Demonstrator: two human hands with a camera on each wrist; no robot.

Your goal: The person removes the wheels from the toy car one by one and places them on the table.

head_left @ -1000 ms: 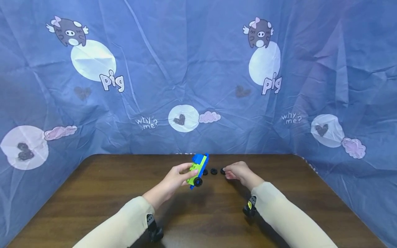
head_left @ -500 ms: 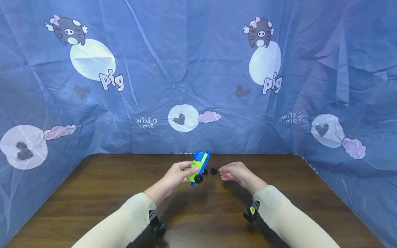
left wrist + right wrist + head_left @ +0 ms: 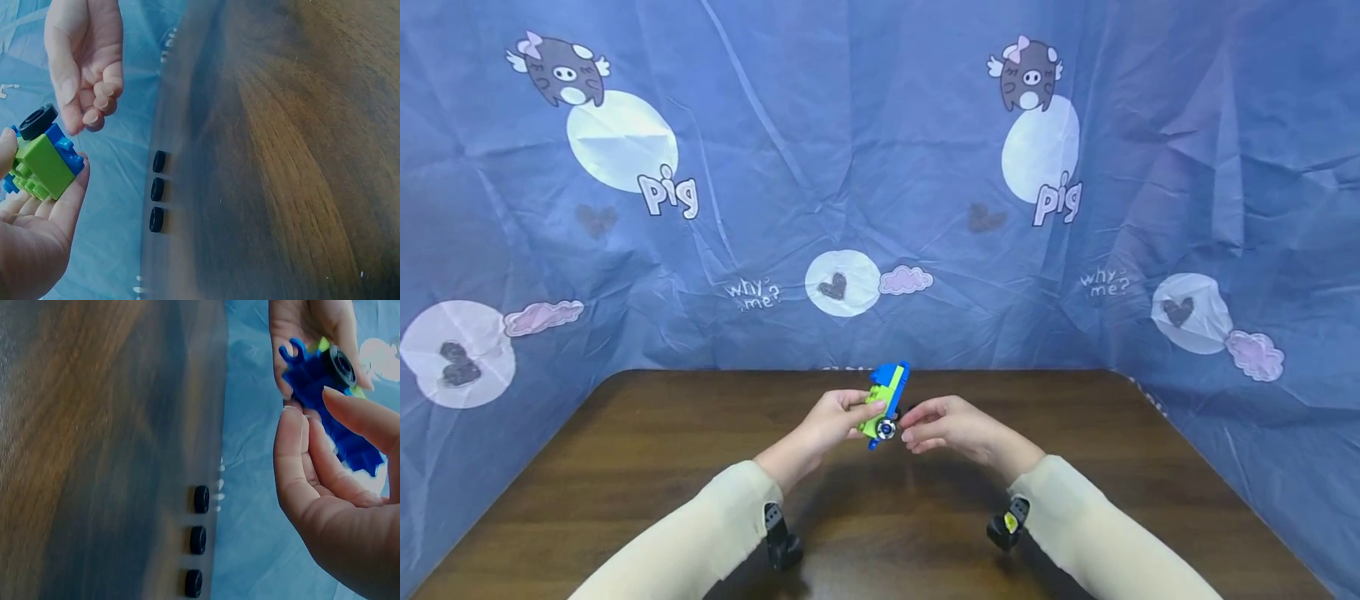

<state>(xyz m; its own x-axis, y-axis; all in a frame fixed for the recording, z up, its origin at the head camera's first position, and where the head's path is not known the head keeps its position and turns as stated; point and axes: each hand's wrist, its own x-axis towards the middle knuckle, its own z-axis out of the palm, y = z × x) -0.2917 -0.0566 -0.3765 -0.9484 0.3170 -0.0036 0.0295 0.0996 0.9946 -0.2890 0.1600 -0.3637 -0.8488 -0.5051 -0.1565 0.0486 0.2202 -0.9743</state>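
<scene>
My left hand (image 3: 831, 425) grips a green and blue building-block toy car (image 3: 883, 398) above the table, tilted with its blue end up. A black wheel (image 3: 339, 367) is fitted on the car's side facing my right hand. My right hand (image 3: 953, 429) is beside the car with loosely bent fingers and nothing held in them. Its thumb tip is right at the wheel in the right wrist view. Three loose black wheels stand in a row on the table, the middle wheel (image 3: 157, 189) plain in the left wrist view. In the head view the hands and car mostly hide them.
The brown wooden table (image 3: 700, 433) ends at a blue cloth backdrop (image 3: 850, 192) printed with pigs and hearts. Near that far edge lies the wheel row. A black camera (image 3: 782, 537) is strapped on the left wrist, another camera (image 3: 1006, 525) on the right.
My right hand has moved left from the end of the wheel row to the toy car. The left hand keeps its grip, raising and turning the car slightly.
</scene>
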